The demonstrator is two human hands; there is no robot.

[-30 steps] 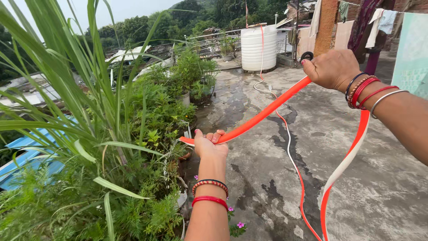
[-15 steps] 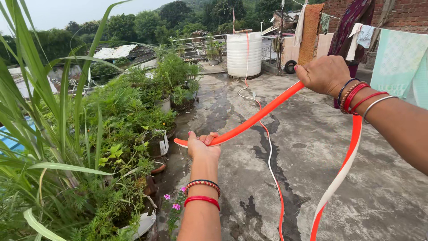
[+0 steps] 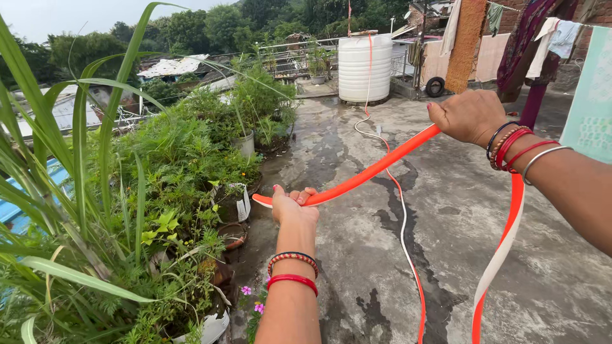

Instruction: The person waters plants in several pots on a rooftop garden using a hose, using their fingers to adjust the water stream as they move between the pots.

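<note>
The fingers [image 3: 299,196] of the left hand [image 3: 293,207] are curled shut around the flat orange hose [image 3: 370,172] close to its open end, which is pointed left toward the potted plants [image 3: 159,210]. Two bangles, one beaded and one red, are worn on the left wrist. Just below that wrist, small pink flowers [image 3: 248,293] are seen at the edge of the greenery, and long grass blades [image 3: 76,159] are spread across the left foreground.

From the left hand the hose is stretched up and to the right, where it is gripped in the closed fist of the right hand [image 3: 468,116]; the fingers there are wrapped fully around it. Several red, dark and silver bangles are worn on the right wrist. Below the right hand the hose is hung down in a loop, orange with a white stripe, toward the lower edge of the view.

A further length of the hose is laid in a winding line over the wet concrete roof [image 3: 446,242], where dark damp patches are spread. It is led away to a white water tank [image 3: 364,67] at the far end and up its side. A black tyre [image 3: 435,86] is propped just to the right of the tank. Cloths [image 3: 548,38] are hung on a line at the upper right, before a brick wall. Trees [image 3: 210,25] and rooftops are seen beyond the railing.
</note>
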